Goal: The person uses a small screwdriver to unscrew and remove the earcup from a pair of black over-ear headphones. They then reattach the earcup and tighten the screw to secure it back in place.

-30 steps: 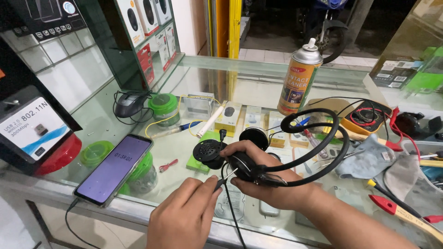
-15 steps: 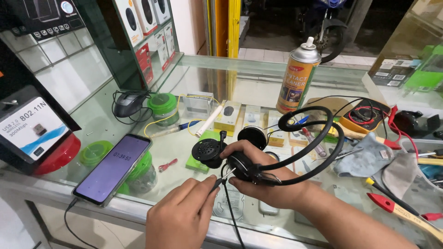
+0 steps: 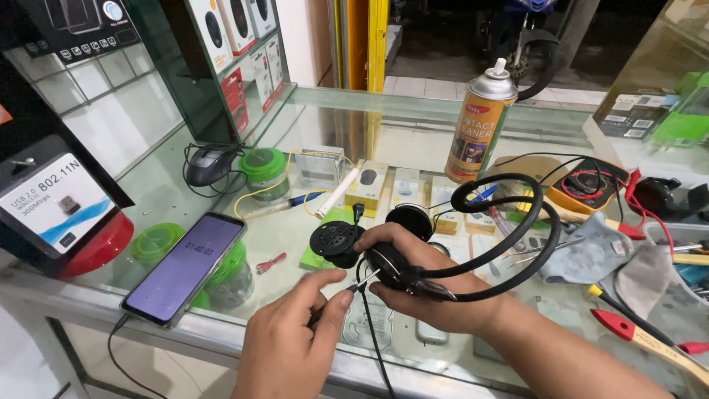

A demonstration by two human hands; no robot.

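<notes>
The headset (image 3: 443, 273), a black wired one with a thin double headband, sits in your right hand (image 3: 432, 284) above the front part of the glass bench (image 3: 413, 133). Your right hand is closed around 1 earcup, fingers curled over its top and thumb underneath, so the headband arcs away to the right and the second earcup (image 3: 410, 220) hangs just behind your fingers. A round black perforated speaker piece (image 3: 336, 240) projects to the left of that hand, touching the held earcup or just beside it; the exact joint cannot be told. Your left hand (image 3: 292, 347) is nearly closed, with thumb and forefinger pinched on a thin tool (image 3: 362, 283), whose tip meets the underside of the held earcup. The headset cable (image 3: 377, 347) drops from between your 2 hands toward the bench's front edge. To the left, a smartphone (image 3: 185, 267) lies face up on the glass with its screen lit, a cable leading from its lower end. Near it stand 2 green lidded jars (image 3: 264, 171). A computer mouse (image 3: 209, 162) rests behind them. An aerosol spray can (image 3: 480, 125) stands upright further back, behind the headband. On the right, a grey cloth (image 3: 591, 255) lies near red-handled pliers (image 3: 642, 336) and a yellow multimeter (image 3: 583, 185) with red and black leads.
</notes>
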